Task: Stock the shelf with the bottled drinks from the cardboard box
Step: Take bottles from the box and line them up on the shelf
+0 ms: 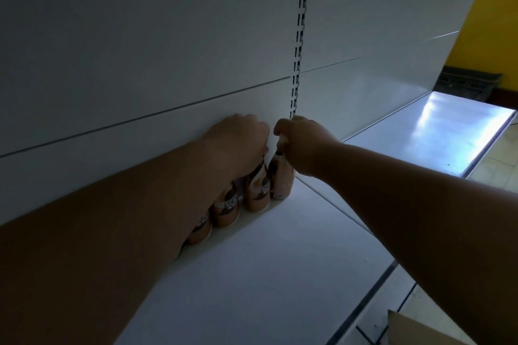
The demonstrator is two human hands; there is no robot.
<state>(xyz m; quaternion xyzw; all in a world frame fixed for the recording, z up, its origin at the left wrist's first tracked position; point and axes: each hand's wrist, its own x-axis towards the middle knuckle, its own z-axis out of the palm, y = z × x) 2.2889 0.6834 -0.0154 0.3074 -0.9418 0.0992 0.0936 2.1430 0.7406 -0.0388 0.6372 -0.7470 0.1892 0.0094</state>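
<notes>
A row of brown-labelled coffee drink bottles stands against the back panel of the white shelf [252, 274]. My left hand [241, 140] is closed over the top of one bottle [258, 190] in the row. Just to its right, my right hand [302, 143] grips the neck of the end bottle [281, 179], which stands upright on the shelf by the slotted upright [298, 50]. Two more bottles [225, 209] show left of these, partly hidden under my left forearm. A corner of the cardboard box [414, 329] shows at the bottom right.
The shelf board continues to the right as a brighter section [437, 126]. Tiled floor [493, 171] lies beyond the shelf edge. A yellow wall [487, 31] and a dark crate [465, 85] are at the far right.
</notes>
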